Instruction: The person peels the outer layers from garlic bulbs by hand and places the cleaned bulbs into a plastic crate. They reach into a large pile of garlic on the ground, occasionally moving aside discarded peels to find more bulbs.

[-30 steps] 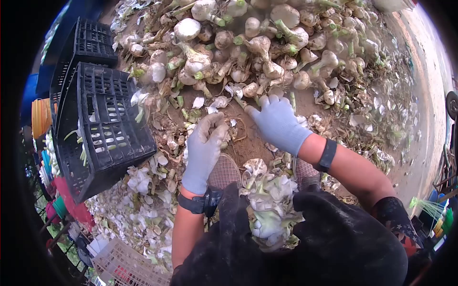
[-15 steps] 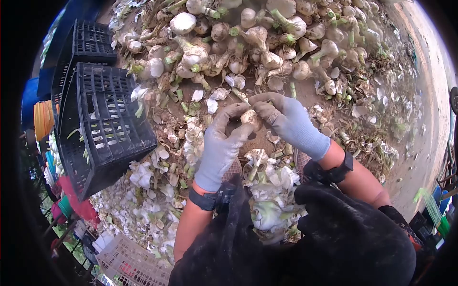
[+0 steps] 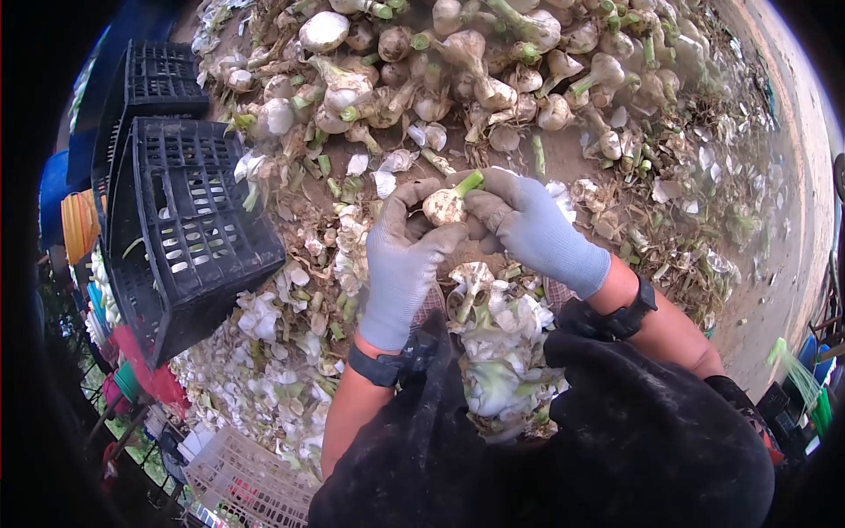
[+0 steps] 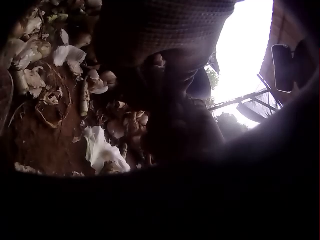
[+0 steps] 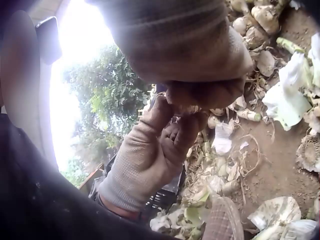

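The garlic bulb (image 3: 444, 207) sits up in the air between both gloved hands, so its skin can come off. The left hand (image 3: 400, 264) fingers curl around it from 7 o'clock. The right hand (image 3: 528, 224) fingers pinch it from 3 o'clock. More garlic, the big pile (image 3: 493, 70), lies at 12 o'clock, near enough to grab. A black crate (image 3: 189, 233) stands at 9 o'clock.

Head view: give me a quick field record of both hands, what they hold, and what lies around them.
left hand: gloved, fingers curled round the bulb from the left
right hand: gloved, pinches the bulb from the right
bulb, dirty white, short green stem stub pointing up and right, held above the ground
pile: unpeeled bulbs beyond the hands
peelings: white skins on the lap and ground
crate: black, tilted, left of the hands
basket: white, lower left
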A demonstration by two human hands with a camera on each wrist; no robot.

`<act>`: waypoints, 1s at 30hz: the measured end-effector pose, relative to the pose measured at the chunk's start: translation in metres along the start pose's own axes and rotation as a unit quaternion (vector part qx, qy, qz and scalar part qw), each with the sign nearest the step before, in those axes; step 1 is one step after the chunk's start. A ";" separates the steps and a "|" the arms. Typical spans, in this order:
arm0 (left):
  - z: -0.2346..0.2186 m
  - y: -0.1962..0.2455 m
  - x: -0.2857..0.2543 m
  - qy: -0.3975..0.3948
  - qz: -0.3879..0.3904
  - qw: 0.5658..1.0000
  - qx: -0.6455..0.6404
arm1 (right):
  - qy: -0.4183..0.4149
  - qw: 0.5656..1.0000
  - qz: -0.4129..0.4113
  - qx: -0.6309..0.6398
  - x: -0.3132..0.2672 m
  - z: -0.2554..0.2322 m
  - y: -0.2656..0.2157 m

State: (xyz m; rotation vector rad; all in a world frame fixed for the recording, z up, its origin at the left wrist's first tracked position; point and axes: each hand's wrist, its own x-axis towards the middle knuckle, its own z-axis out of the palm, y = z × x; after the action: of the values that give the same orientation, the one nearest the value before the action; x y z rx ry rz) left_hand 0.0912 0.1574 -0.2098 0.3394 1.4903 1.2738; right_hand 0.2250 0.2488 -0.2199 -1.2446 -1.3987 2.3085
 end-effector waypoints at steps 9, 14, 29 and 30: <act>-0.008 -0.023 0.004 -0.013 0.176 0.959 0.222 | 0.021 0.988 -0.097 -0.115 0.007 -0.007 0.013; -0.009 -0.025 0.003 -0.019 0.132 0.983 0.123 | 0.054 0.968 -0.127 -0.211 0.003 -0.003 0.012; -0.012 -0.006 0.005 -0.047 -0.129 0.988 -0.064 | 0.095 0.880 -0.255 -0.389 0.003 -0.007 0.009; -0.015 -0.013 0.007 -0.090 -0.118 0.979 -0.142 | 0.086 0.866 -0.269 -0.412 0.004 -0.008 0.009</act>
State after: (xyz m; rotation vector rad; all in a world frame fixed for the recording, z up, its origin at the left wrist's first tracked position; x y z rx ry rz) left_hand 0.0811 0.1497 -0.2269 0.0835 1.1399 1.2086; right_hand 0.2305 0.2512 -0.2309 -0.9662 -2.3852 1.2026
